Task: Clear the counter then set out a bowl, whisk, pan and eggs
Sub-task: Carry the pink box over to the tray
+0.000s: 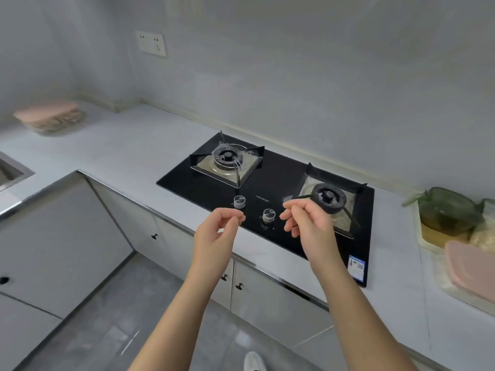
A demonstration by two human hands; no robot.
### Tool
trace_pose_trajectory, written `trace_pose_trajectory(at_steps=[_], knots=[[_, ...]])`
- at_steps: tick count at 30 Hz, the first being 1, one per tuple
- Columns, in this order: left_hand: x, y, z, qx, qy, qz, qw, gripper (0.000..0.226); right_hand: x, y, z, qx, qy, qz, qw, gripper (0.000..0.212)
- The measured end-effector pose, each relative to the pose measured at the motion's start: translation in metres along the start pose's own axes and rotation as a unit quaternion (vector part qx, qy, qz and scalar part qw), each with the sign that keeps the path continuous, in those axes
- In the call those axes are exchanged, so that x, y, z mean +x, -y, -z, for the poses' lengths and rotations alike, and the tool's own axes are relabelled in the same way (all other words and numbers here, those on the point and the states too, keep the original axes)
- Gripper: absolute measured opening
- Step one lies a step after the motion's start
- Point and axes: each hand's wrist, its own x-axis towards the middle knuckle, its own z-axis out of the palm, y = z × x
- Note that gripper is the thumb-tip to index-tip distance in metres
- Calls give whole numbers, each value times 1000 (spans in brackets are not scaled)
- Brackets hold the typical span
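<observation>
Head view: left hand [218, 228] and right hand [305, 218], loosely curled, empty, over hob knobs [268, 215]; counter [128, 145] uncleared, pink-lidded box [49, 116] far beyond left hand, green container [447, 210] beyond right hand; a low reach could turn a knob.

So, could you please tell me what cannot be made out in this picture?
Head view only:
- Pink-lidded box, far-left counter: motion blur hides its contents.
- Sink: cut off by the left edge.
- Tray and pink lid: cut off by the right edge.
- Hob lettering and corner sticker: too small to read.
</observation>
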Motion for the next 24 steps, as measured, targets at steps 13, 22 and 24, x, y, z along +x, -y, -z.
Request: trace_pose_trajectory(at_steps=[13,22,24], knots=[[148,22,103,38,-32,14,999,25,128,1,-159,13,65,-10,998,22],[236,42,205,16,-153,52,987,24,206,22,-307,10,190,-11,982,21],[251,50,226,8,-160,64,985,23,214,25,-341,13,214,-10,977,21]])
